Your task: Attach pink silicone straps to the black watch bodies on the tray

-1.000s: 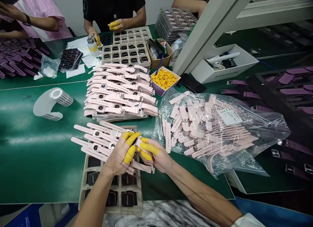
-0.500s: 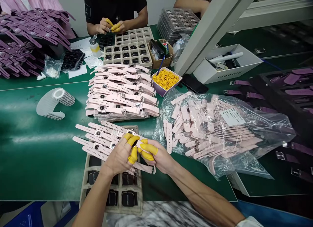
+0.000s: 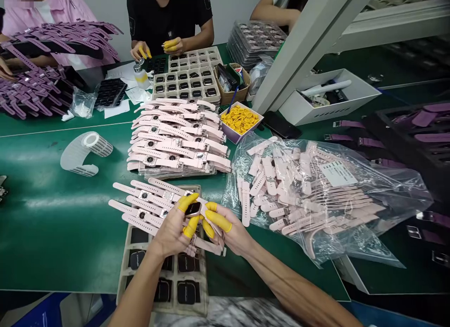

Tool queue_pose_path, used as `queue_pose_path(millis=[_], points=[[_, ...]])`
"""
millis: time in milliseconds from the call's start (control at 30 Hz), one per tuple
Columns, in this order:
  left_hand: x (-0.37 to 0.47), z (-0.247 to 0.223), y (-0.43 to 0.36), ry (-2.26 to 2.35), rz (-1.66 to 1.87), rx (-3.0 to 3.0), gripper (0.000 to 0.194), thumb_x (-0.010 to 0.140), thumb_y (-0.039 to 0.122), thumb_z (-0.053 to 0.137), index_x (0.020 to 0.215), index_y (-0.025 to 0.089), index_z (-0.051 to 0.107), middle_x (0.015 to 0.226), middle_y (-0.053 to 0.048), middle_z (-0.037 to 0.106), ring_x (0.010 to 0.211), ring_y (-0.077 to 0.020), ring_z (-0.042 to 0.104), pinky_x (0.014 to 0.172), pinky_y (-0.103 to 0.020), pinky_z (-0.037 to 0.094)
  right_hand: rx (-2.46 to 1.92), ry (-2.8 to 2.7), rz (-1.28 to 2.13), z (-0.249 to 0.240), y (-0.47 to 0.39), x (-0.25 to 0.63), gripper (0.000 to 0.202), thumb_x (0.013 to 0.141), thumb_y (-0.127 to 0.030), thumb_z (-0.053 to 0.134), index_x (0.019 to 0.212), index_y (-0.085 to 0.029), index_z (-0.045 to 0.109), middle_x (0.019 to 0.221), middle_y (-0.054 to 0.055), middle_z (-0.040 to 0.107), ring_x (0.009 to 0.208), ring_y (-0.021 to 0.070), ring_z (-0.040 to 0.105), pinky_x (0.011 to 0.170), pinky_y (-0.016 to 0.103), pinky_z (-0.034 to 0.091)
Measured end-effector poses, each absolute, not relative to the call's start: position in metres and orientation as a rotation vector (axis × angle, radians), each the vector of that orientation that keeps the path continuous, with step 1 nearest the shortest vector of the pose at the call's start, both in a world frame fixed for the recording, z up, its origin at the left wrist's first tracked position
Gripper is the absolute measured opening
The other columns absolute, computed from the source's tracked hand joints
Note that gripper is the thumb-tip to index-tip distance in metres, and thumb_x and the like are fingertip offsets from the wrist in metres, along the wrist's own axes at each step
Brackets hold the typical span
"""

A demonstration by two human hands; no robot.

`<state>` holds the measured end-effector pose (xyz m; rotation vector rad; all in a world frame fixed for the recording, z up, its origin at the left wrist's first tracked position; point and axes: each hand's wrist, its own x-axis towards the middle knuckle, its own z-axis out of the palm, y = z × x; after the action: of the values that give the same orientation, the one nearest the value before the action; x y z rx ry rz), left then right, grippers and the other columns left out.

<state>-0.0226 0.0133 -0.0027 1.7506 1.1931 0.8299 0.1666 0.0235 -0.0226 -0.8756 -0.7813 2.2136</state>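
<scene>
One watch body (image 3: 193, 209), two hands (image 3: 197, 226)

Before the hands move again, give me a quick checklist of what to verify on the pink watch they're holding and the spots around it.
1. Watch case pinched by left hand: ok.
2. Right hand on the pink strap: ok.
3. Yellow finger cots on the gripping fingertips: ok.
4. Strap fully seated in the case: cannot tell, fingers cover the joint.
5. Row of finished watches lying flat on the tray beside the hands: ok.
6. Bag of loose straps close to the right hand: ok.
</scene>
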Motion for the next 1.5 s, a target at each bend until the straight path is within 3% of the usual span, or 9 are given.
queue_pose_path(millis=[67,167,267,367,500,633,733,1300,1500], points=[[-0.016,-0.008,0.012,1.255,1.006,1.593,0.028,0.100,0.033,0.061,0.126,0.022,0.063,0.113,-0.009,0.065,0.100,-0.0215,0.064,0.089,-0.037,0.055,-0.897,-0.872,2.169,-0.023,0.024,0.167,0.035,0.097,-0.056,0.059,0.101,-0.022,0.060,0.059,-0.006,0.054,0.044,0.0096,0.041,0.046,0.023,0.033],[-0.011,-0.011,0.015,1.229,1.272,1.271,0.024,0.093,0.043,0.071,0.103,0.021,0.067,0.109,-0.009,0.069,0.097,-0.0219,0.069,0.085,-0.037,0.059,-0.880,-0.928,2.346,-0.018,0.029,0.172,0.036,0.098,-0.058,0.055,0.099,-0.023,0.060,0.057,-0.008,0.043,0.044,0.0088,0.030,0.043,0.023,0.024],[-0.021,-0.008,0.023,1.260,1.512,0.875,0.026,0.095,0.044,0.069,0.106,0.023,0.060,0.107,-0.006,0.075,0.080,-0.0169,0.075,0.074,-0.033,0.063,-0.884,-1.025,2.559,-0.011,0.040,0.187,0.041,0.097,-0.061,0.056,0.093,-0.021,0.060,0.057,-0.009,0.038,0.046,0.0086,0.023,0.043,0.023,0.016],[-0.034,-0.003,0.031,1.417,1.706,0.672,0.029,0.092,0.044,0.073,0.106,0.023,0.059,0.107,-0.004,0.076,0.083,-0.0170,0.076,0.067,-0.029,0.064,-1.030,-1.168,2.469,-0.011,0.052,0.201,0.040,0.093,-0.059,0.063,0.091,-0.020,0.058,0.061,-0.008,0.044,0.049,0.0085,0.031,0.045,0.022,0.022],[-0.023,-0.007,0.027,1.447,1.312,0.853,0.037,0.089,0.039,0.075,0.118,0.018,0.066,0.116,-0.012,0.076,0.095,-0.0234,0.076,0.071,-0.034,0.067,-1.045,-1.084,2.181,-0.020,0.048,0.198,0.039,0.093,-0.059,0.063,0.099,-0.022,0.054,0.070,-0.005,0.059,0.051,0.0097,0.045,0.051,0.024,0.037],[-0.003,-0.015,0.017,1.297,1.041,1.452,0.034,0.098,0.026,0.058,0.131,0.022,0.067,0.125,-0.012,0.072,0.110,-0.0235,0.071,0.097,-0.041,0.061,-0.903,-1.020,2.256,-0.023,0.031,0.179,0.037,0.094,-0.058,0.062,0.096,-0.022,0.057,0.064,-0.004,0.058,0.051,0.0120,0.050,0.049,0.024,0.037],[-0.005,-0.015,0.015,1.184,0.966,1.753,0.044,0.101,0.017,0.047,0.141,0.026,0.060,0.133,-0.012,0.065,0.123,-0.0231,0.064,0.106,-0.041,0.055,-0.861,-1.032,2.312,-0.023,0.026,0.173,0.035,0.095,-0.055,0.062,0.087,-0.021,0.057,0.058,-0.004,0.057,0.048,0.0120,0.048,0.046,0.024,0.035],[-0.006,-0.012,0.015,1.196,0.957,2.003,0.052,0.101,0.009,0.042,0.150,0.025,0.043,0.131,-0.013,0.060,0.121,-0.0219,0.061,0.103,-0.038,0.054,-0.738,-0.559,2.264,-0.011,0.028,0.164,0.028,0.091,-0.043,0.070,0.079,-0.020,0.057,0.049,-0.009,0.043,0.041,0.0077,0.029,0.043,0.022,0.023],[-0.005,-0.005,0.018,1.109,0.932,2.003,0.049,0.103,0.016,0.039,0.151,0.025,0.042,0.126,-0.012,0.055,0.116,-0.0227,0.059,0.100,-0.037,0.053,-0.722,-0.541,2.287,-0.010,0.029,0.167,0.028,0.090,-0.042,0.069,0.078,-0.020,0.058,0.048,-0.009,0.041,0.041,0.0076,0.028,0.042,0.022,0.021]])
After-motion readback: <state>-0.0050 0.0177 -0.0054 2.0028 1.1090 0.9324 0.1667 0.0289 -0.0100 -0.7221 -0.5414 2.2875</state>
